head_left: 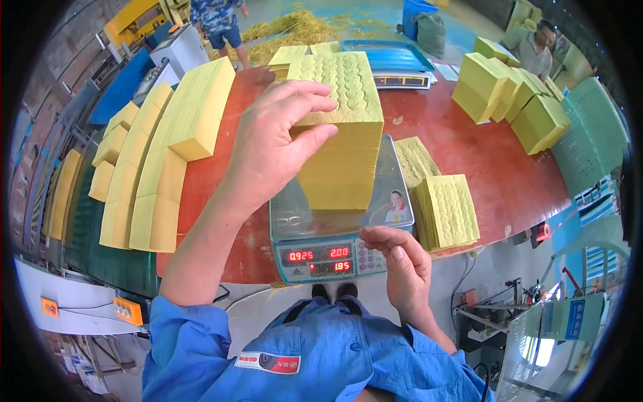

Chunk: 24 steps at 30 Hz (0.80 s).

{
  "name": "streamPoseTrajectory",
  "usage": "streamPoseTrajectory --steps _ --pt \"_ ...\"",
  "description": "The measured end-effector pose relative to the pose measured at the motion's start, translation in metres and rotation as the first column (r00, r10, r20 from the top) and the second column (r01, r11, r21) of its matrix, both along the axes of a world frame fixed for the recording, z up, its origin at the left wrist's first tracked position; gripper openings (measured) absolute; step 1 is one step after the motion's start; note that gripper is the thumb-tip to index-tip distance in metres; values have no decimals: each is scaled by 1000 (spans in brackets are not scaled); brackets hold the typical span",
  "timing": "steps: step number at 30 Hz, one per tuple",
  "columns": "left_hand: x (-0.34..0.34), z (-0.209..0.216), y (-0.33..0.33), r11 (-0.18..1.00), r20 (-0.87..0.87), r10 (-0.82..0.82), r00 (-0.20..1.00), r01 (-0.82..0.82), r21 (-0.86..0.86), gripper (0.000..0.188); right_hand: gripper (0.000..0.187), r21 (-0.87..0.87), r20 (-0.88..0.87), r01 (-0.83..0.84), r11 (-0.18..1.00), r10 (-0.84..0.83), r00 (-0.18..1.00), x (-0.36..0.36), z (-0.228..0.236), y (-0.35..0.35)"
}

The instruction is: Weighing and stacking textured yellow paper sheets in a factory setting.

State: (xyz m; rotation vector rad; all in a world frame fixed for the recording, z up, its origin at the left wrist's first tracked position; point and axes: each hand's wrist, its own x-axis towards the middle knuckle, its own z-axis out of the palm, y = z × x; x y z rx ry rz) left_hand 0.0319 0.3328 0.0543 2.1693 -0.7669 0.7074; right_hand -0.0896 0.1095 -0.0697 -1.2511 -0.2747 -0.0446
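Note:
A tall stack of yellow paper sheets [343, 157], its top stamped with rows of scalloped round marks, stands on the metal pan of a digital scale [284, 218] with a lit red display. My left hand [271, 137] is at the stack's upper left, thumb and fingers apart with nothing between them; whether it touches the paper I cannot tell. By the scale's front right corner, my right hand [407, 271] is half curled, thumb apart from the fingers, holding nothing. Just right of the scale lies a small stamped yellow stack [452, 211], and another bundle [415, 161] leans behind it.
The scale rests on a red table [499, 177]. Long rows of yellow paper blocks [194, 110] line the left side. More blocks [482, 84] stand at the far right, near a seated person [536, 50]. A second scale with a blue tray [388, 57] is behind the stack. Another person [218, 20] stands beyond.

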Motion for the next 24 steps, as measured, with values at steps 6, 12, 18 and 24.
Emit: streamPoseTrajectory --steps 6,12,18,24 --pt "10 -1 5 1000 -26 -2 1000 1 -11 17 36 19 20 -48 999 47 999 8 -1 5" --pt "12 -3 6 1000 62 -1 998 1 -3 10 34 -7 29 -55 998 55 998 14 0 11" --pt "9 0 5 999 97 35 995 -37 25 8 33 -28 33 -49 998 50 998 12 5 14" --pt "-20 5 -6 996 326 19 945 -47 80 13 41 99 26 -67 993 65 998 11 8 9"
